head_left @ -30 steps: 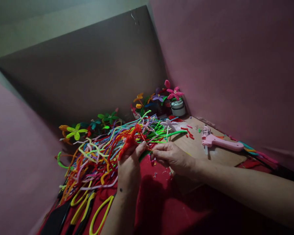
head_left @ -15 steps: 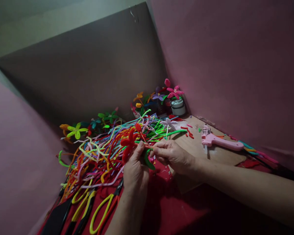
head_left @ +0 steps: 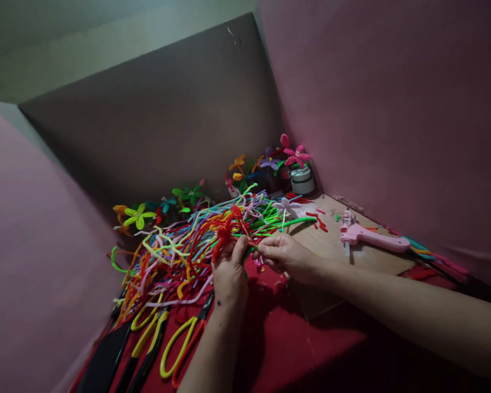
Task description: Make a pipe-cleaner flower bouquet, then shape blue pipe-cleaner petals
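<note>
A red pipe cleaner flower (head_left: 223, 234) with a small red bud (head_left: 236, 212) is gripped near its stems by my left hand (head_left: 232, 273), thumb on top. My right hand (head_left: 286, 255) pinches the far end of the stem (head_left: 252, 245) between thumb and fingertips. Some green pipe cleaner shows at the stem, mostly hidden between the hands. Behind and left of my hands lies a heap of pipe cleaners (head_left: 172, 245) in many colours.
A pink glue gun (head_left: 372, 238) lies on a wooden board (head_left: 311, 240) at right, near red snippets (head_left: 321, 224). Yellow-handled scissors (head_left: 175, 349) and other cutters (head_left: 147, 338) rest at front left. Finished flowers, one pink (head_left: 297, 156), stand at the back by a white jar (head_left: 301, 180).
My left hand has turned, so the red flower is rotated and the green leaf below the stem is now mostly hidden. The whole view has shifted slightly.
</note>
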{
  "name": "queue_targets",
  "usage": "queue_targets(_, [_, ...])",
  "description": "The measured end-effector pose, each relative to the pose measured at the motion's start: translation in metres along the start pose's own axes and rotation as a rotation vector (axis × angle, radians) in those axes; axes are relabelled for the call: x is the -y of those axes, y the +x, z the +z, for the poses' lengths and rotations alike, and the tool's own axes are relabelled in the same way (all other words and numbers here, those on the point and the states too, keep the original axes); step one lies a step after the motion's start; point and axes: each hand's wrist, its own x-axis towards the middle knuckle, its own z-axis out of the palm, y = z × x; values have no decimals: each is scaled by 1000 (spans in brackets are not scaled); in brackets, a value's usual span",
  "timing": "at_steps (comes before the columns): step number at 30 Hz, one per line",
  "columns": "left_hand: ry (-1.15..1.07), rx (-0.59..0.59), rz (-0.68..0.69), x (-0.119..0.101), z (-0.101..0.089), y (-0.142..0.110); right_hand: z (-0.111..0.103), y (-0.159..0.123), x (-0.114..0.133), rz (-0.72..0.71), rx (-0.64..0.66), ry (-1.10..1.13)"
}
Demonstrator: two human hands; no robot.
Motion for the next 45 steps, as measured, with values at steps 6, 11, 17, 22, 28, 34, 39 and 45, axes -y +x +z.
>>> queue_targets(6, [23,145,-95,1,-6,4,-5,3,-2,6,20,106])
queue_targets(11, [99,173,-34,1,-7,9,-7,4,-1,-4,-3,86])
queue_targets(17, [127,167,-21,4,-9,10,-4,2,1,-12,-35,-79])
queue_targets(22, [240,157,46,2,-9,9,-4,2,-1,-13,-5,-143])
queue_targets(28, [622,-71,532,-1,-18,0,-9,6,-3,-114,-125,-40])
queue_targets(34, [599,216,579,7,8,-8,-29,11,20,-349,-413,217])
queue_targets(39, [705,369,186,27,52,20,-40,11,32,-438,-460,260])
queue_targets(45, [594,379,-45,53,76,35,-44,13,31,-485,-518,271])
